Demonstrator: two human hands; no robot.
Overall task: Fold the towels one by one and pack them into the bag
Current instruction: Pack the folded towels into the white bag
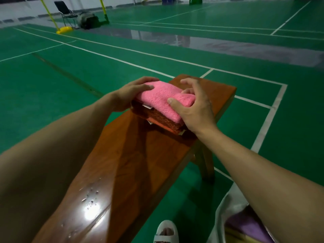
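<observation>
A folded pink towel point(162, 98) lies on top of a folded dark red towel point(157, 118) near the far end of a wooden bench point(122, 163). My left hand point(133, 92) rests on the pink towel's left end, fingers spread over its top and far edge. My right hand point(192, 106) grips the towel's right end, thumb pressed on top and fingers curled round the far side. A white bag point(226, 207) stands on the floor at the lower right, with purple cloth point(245, 223) inside; my right forearm hides part of it.
The bench stands on a green court floor point(87, 67) with white lines. Water drops point(91, 199) sit on the bench's near end. A white slipper point(166, 232) shows at the bottom. Far back are a folding chair point(64, 12), a dark bag point(87, 20) and a yellow post base point(64, 30).
</observation>
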